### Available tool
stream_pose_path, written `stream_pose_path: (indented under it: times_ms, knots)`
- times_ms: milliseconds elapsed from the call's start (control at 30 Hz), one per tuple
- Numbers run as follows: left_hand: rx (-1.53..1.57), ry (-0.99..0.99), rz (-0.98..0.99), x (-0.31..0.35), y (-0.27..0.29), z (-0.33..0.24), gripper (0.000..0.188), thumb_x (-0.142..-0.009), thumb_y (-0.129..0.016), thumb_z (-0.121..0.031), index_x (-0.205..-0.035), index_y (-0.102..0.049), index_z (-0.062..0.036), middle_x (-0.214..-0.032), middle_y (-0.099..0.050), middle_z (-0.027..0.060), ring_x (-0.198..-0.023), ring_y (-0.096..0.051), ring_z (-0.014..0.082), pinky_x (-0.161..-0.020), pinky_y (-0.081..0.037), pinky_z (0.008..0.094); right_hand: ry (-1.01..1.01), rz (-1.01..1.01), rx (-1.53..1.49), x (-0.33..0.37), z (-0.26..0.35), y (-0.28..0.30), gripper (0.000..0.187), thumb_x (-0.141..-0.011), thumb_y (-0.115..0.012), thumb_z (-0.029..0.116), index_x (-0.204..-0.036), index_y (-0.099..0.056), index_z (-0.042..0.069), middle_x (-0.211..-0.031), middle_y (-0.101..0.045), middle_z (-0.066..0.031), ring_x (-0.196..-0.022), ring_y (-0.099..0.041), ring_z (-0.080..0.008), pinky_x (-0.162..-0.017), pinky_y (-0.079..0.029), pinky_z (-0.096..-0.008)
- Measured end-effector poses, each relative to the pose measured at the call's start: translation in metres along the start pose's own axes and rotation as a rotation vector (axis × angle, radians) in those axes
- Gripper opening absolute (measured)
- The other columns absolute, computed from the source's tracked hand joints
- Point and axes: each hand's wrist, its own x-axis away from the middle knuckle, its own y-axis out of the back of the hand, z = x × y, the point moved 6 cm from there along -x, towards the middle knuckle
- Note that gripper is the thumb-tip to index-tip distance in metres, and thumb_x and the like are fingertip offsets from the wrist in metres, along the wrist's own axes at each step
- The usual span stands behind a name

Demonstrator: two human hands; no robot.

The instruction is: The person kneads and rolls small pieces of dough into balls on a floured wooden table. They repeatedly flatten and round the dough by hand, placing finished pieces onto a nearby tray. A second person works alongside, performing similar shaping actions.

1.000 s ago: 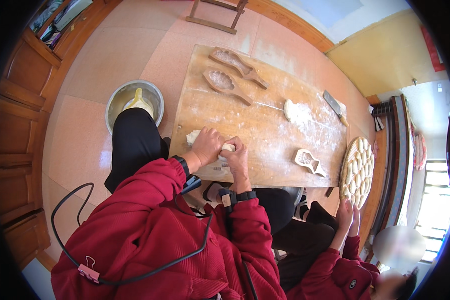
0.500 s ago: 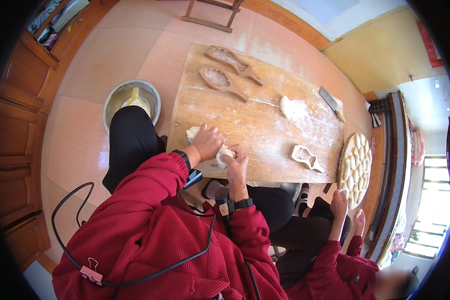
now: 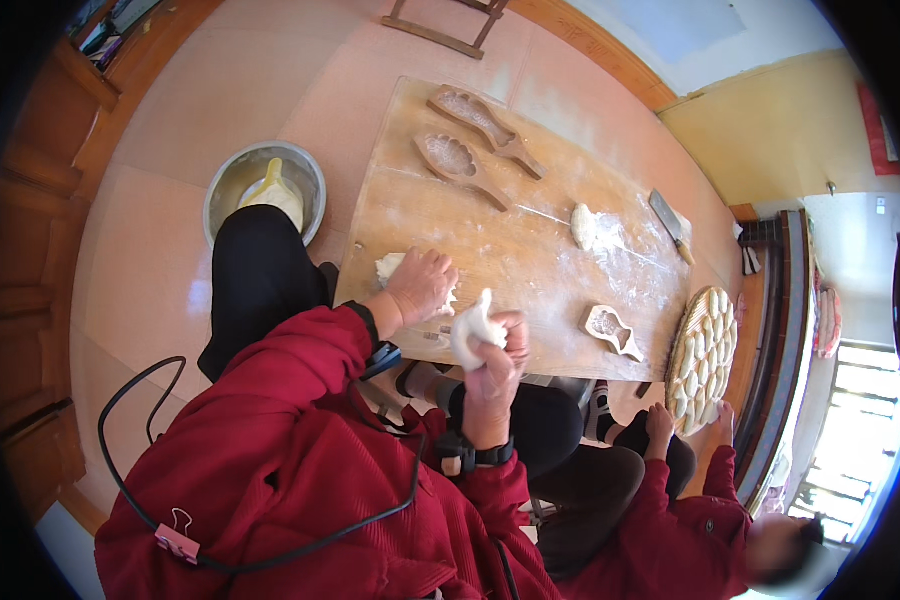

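Observation:
My right hand (image 3: 500,370) is closed around a pale piece of dough (image 3: 474,330), lifted just over the table's near edge, its tip poking up past my fingers. To its left, my left hand (image 3: 422,284) grips a larger dough lump (image 3: 389,267) resting on the wooden table (image 3: 530,290); the palm covers much of that lump. Farther off on the tabletop lie two wooden moulds, one (image 3: 472,112) behind the other (image 3: 452,160), each with a carved hollow and a handle. A third, paler mould (image 3: 610,328) sits near the right front edge.
Beside a patch of flour lies another dough piece (image 3: 582,228), with a cleaver (image 3: 670,225) at the table's right end. A round tray (image 3: 682,335) of shaped dough stands at right, a co-worker's hands (image 3: 660,425) near it. A metal basin (image 3: 316,205) with a yellow scoop (image 3: 272,172) is left.
My right hand has pulled away from the larger lump and risen to the right with a dough piece. My left hand stays on the lump. The co-worker's hands have moved to the tray's edge.

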Motion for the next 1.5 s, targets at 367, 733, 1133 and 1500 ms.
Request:
stream_pose_path:
  times_ms: [367,733,1133,1500]
  knots:
    - [0.089,0.011,-0.072,0.038,0.026,0.015,0.094,-0.055,-0.086,-0.046,-0.132,-0.05,-0.0073,-0.127,-0.05,0.0089,-0.123,-0.046,0.03,-0.102,-0.033,0.0508,0.176,0.594,1.282,-0.145,-0.056,0.003,0.029,-0.091,-0.06,0.002,-0.119,-0.068,0.0,-0.134,-0.061,-0.0125,-0.117,-0.058,-0.018,-0.099,-0.045,-0.0301]
    - [0.89,0.141,-0.376,0.027,0.005,0.05,0.066,-0.075,-0.077,-0.009,-0.135,-0.048,-0.0071,-0.123,-0.058,0.0108,-0.11,-0.059,0.0297,-0.098,-0.046,0.0389,-0.249,0.091,0.691,-0.083,-0.05,0.044,0.035,-0.09,-0.066,0.008,-0.124,-0.062,0.0,-0.102,-0.07,-0.0071,-0.087,-0.066,-0.0118,-0.066,-0.053,-0.0244]
    - [1.745,0.299,0.035,0.028,0.005,0.024,0.052,-0.09,-0.069,-0.014,-0.135,-0.044,-0.002,-0.12,-0.058,0.0042,-0.11,-0.055,0.0136,-0.094,-0.045,0.0269,-0.029,0.16,0.646,-0.055,-0.048,0.02,0.039,-0.081,-0.074,0.001,-0.118,-0.063,-0.001,-0.094,-0.067,-0.0049,-0.074,-0.062,-0.009,-0.062,-0.05,-0.0236]
    - [0.976,0.098,-0.223,0.028,0.032,0.012,0.067,-0.075,-0.079,-0.009,-0.134,-0.047,-0.0058,-0.125,-0.054,0.0131,-0.112,-0.056,0.0248,-0.096,-0.046,0.0354,0.052,0.184,0.864,-0.055,-0.056,0.026,0.015,-0.082,-0.074,0.006,-0.081,-0.061,-0.001,-0.062,-0.058,0.0002,-0.056,-0.052,-0.0061,-0.05,-0.042,-0.0244]
